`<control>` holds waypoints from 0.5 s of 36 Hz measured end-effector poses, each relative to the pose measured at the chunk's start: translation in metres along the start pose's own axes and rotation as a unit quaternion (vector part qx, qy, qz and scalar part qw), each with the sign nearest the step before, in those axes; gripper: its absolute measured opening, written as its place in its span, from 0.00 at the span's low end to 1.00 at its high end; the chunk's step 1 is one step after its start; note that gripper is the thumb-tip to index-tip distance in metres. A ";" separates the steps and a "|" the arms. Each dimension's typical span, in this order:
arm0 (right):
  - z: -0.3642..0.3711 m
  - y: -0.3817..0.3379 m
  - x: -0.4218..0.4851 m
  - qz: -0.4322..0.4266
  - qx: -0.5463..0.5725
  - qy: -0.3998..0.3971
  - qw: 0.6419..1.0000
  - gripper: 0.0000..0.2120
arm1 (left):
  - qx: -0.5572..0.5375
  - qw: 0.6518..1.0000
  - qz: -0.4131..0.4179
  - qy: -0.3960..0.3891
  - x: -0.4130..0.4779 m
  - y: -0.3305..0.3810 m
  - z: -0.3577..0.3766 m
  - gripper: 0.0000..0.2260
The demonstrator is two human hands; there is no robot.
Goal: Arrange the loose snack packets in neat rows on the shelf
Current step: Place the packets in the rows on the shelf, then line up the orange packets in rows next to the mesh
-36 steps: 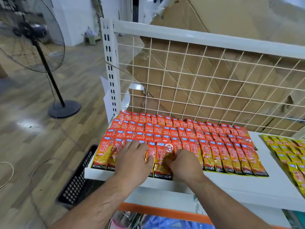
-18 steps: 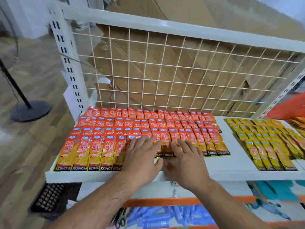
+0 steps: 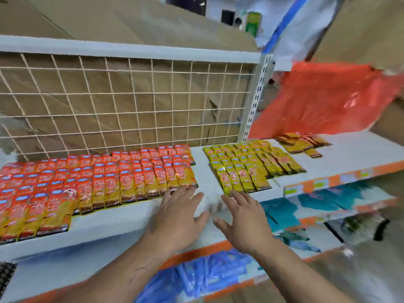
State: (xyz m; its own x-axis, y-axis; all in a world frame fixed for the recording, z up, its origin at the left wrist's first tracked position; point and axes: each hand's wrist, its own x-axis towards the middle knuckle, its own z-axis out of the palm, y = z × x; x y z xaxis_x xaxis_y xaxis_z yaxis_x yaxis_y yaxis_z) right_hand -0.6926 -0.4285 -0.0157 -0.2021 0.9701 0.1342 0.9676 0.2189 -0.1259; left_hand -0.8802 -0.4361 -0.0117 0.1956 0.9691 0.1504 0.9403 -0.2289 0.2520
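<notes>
Head view: orange packets (image 3: 109, 178) lie front-to-back; left hand (image 3: 177, 215) and right hand (image 3: 242, 221) splayed.

Snack packets (image 3: 140, 180): glossy foil-like plastic; shelf (image 3: 122, 217): smooth white painted metal, seemingly; back grid (image 3: 131, 101): coated wire; backing (image 3: 175, 110): matt creased cardboard.

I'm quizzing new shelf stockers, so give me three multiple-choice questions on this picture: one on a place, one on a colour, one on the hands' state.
1. Relative to the red packets, the yellow packets lie: A left; B right; C on the shelf below.
2. The plastic bag at upper right is: A red; B green; C black.
3. The left hand and right hand are: A open, holding nothing; B gripping packets; C out of view.
Answers: B, yellow sits rightward; A, plainly red; A, fingers straight, nothing held.
</notes>
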 end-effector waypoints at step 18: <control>-0.041 0.206 -0.023 0.077 0.034 0.011 0.996 0.34 | 0.016 0.995 0.088 -0.047 0.094 0.189 0.051 0.35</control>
State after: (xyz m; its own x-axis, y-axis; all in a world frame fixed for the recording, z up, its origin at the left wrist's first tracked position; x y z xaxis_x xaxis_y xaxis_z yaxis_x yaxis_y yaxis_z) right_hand -0.4826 -0.4098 -0.0047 -0.0486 0.9904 0.1294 0.9743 0.0756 -0.2124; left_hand -0.6694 -0.3838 0.0009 0.3824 0.9187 0.0985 0.8972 -0.3947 0.1983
